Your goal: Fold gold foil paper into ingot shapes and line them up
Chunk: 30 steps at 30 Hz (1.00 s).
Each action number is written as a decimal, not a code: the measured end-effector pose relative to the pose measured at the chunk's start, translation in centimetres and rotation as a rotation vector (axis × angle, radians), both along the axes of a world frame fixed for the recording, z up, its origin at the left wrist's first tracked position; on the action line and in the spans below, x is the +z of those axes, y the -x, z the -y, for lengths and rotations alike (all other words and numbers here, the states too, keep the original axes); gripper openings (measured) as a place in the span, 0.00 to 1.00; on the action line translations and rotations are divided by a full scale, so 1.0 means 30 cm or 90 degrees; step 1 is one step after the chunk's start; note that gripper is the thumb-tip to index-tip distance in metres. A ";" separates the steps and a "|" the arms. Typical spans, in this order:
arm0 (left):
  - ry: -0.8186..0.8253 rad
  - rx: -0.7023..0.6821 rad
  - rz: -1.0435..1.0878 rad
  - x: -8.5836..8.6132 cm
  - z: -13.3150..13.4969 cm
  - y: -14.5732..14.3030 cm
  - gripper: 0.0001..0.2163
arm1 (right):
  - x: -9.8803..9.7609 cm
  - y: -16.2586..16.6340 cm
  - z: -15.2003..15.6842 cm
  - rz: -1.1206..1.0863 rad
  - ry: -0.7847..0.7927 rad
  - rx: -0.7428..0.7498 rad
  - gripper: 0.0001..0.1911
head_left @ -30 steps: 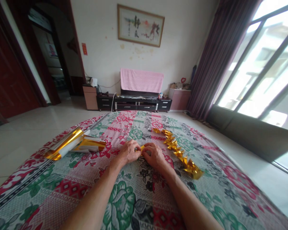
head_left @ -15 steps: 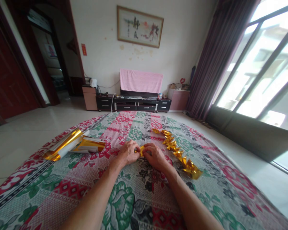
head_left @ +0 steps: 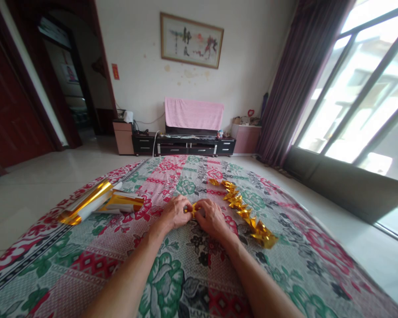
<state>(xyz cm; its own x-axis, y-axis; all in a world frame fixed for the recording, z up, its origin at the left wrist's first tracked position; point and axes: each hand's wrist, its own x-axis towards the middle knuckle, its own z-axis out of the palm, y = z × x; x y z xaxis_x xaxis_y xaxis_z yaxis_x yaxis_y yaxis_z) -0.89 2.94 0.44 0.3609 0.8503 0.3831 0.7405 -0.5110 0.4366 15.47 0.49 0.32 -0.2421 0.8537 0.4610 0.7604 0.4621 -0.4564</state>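
Note:
My left hand (head_left: pixel 175 213) and my right hand (head_left: pixel 211 215) meet over a small piece of gold foil paper (head_left: pixel 193 208) on the flowered cloth (head_left: pixel 172 274). Both hands pinch it with closed fingers, and most of the piece is hidden between them. Just right of my right hand, a row of several folded gold foil pieces (head_left: pixel 243 211) runs from the far middle of the cloth toward me. To the left lies a stack of gold and white foil sheets (head_left: pixel 101 204).
The cloth covers a low surface on a pale tiled floor (head_left: pixel 29 185). Beyond stand a dark TV cabinet (head_left: pixel 192 145) with a pink towel (head_left: pixel 194 114), a doorway at left, and curtains and a large window at right.
My hands have stayed together on the gold piece, with only small finger movements. The view has tipped slightly.

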 end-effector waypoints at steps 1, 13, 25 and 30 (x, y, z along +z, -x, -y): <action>-0.001 0.000 0.000 0.001 0.001 0.000 0.05 | 0.000 0.000 0.002 0.011 0.002 -0.001 0.10; 0.002 -0.003 -0.007 0.005 0.003 0.000 0.05 | 0.002 -0.001 0.005 0.049 0.018 -0.010 0.14; 0.000 -0.007 -0.002 0.007 0.003 0.001 0.05 | 0.013 -0.017 -0.003 0.047 0.048 0.012 0.12; -0.011 -0.005 -0.015 0.002 -0.002 0.002 0.06 | 0.007 -0.001 0.010 0.070 0.027 0.007 0.13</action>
